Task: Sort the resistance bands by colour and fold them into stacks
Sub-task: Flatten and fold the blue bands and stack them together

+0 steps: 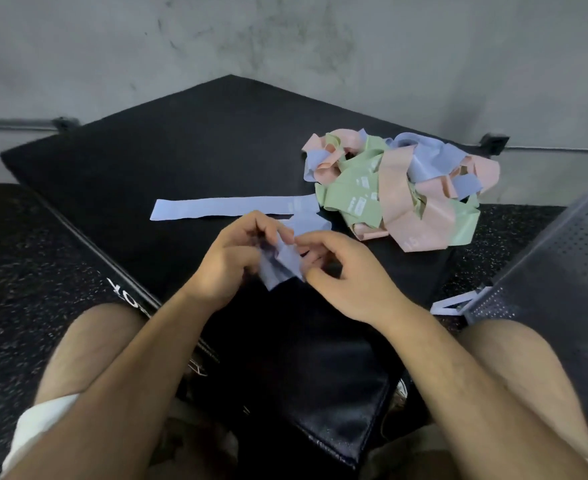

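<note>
Centre frame, our left hand (pixel 233 261) and right hand (pixel 351 282) pinch a crumpled pale-blue elastic band (pixel 280 268), flat blue strip (pixel 216 208) above, tangled pink-green-blue pile (pixel 400 192) upper right.

The left hand (pixel 230 261) and right hand (pixel 348 275) cover much of the blue band (pixel 279 269); print on the tangled pile (pixel 400 192) is unreadably small.

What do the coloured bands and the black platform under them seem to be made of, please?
Bands, in the pile and the held blue band: thin matte sheet, probably latex or similar elastic; they flop, curl and crumple softly. Black platform: matte, finely grained top, possibly rubber or textured vinyl; its near padded end looks smoother, slightly glossy, like faux leather.
</note>
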